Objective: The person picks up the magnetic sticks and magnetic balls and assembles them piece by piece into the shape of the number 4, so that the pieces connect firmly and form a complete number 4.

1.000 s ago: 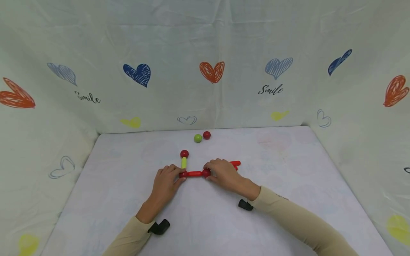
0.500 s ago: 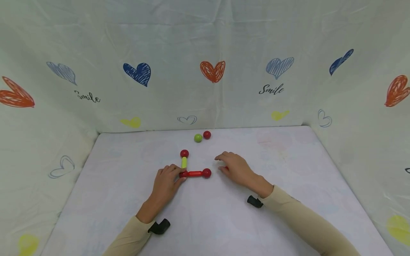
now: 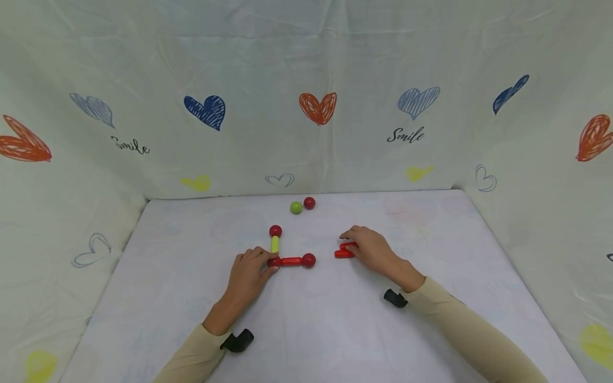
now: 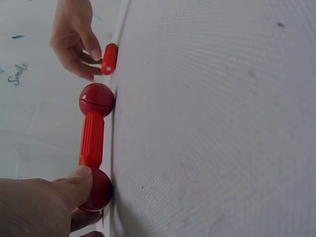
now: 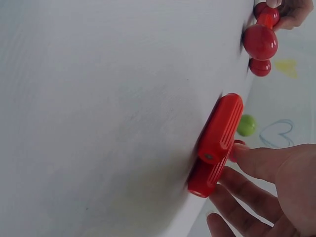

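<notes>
My left hand (image 3: 246, 271) pinches the red corner ball (image 4: 101, 190) of an L-shaped piece between thumb and fingers. From that ball a red rod (image 3: 291, 261) runs right to another red ball (image 3: 308, 260). A yellow-green rod (image 3: 275, 244) points away from me, capped by a third red ball (image 3: 275, 231). Two loose red rods (image 5: 222, 128) lie side by side on the table to the right. Over them is my right hand (image 3: 375, 252), its thumb and fingers spread around the farther rod (image 5: 203, 180); a firm grip does not show.
A green ball (image 3: 296, 207) and a loose red ball (image 3: 309, 202) sit near the back edge of the white table (image 3: 191, 229). Behind it hangs a pale sheet (image 3: 258, 138) printed with hearts. Black wrist cameras (image 3: 238, 340) project from both sleeves.
My right hand has let go of the red ball at the right end and moved right to the loose rods, uncovering their left ends. My left hand stays on the corner ball.
</notes>
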Motion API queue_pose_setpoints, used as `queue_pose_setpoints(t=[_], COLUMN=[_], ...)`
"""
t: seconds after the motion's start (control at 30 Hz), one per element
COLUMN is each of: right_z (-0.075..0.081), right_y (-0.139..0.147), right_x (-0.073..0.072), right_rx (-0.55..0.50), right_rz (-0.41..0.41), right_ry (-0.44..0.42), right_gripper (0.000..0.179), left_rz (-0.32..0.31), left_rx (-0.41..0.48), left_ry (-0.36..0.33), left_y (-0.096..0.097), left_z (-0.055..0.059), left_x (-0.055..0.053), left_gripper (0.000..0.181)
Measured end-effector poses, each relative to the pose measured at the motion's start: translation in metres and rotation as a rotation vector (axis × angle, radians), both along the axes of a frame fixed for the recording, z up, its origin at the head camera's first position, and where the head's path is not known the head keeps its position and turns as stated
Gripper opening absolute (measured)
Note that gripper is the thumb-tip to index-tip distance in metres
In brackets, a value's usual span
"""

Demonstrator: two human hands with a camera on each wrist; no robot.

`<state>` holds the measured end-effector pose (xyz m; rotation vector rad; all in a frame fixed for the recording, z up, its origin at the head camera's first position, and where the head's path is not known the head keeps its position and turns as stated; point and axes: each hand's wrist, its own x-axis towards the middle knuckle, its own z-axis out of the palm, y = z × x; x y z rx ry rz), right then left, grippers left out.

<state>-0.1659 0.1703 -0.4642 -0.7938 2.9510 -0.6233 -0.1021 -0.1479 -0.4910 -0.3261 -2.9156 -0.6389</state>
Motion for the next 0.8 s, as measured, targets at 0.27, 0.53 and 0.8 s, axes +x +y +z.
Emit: queue_pose_setpoints(t=[0.27,0.53,0.8], right_z=[-0.007,-0.009,-0.008], right_y=[0.005,0.004,-0.001], right_x=[-0.007,-0.013,-0.014], right_rx=[0.009,-0.003,-0.106], right_rz=[0.002,0.038,0.031], right_ry=[-0.047,-0.078,-0.067], right_gripper=[0.024,0.024,0.035], left_rz=[0.012,0.015,0.016], left_rx=[0.005,0.025,0.025], left_ry=[-0.019,-0.014,-0.015], left_y=[0.001,0.001,0.002], left_z=[0.002,0.001,0.0], left_x=[0.0,0.001,0.0], left_gripper=[0.039,0.038,0.037])
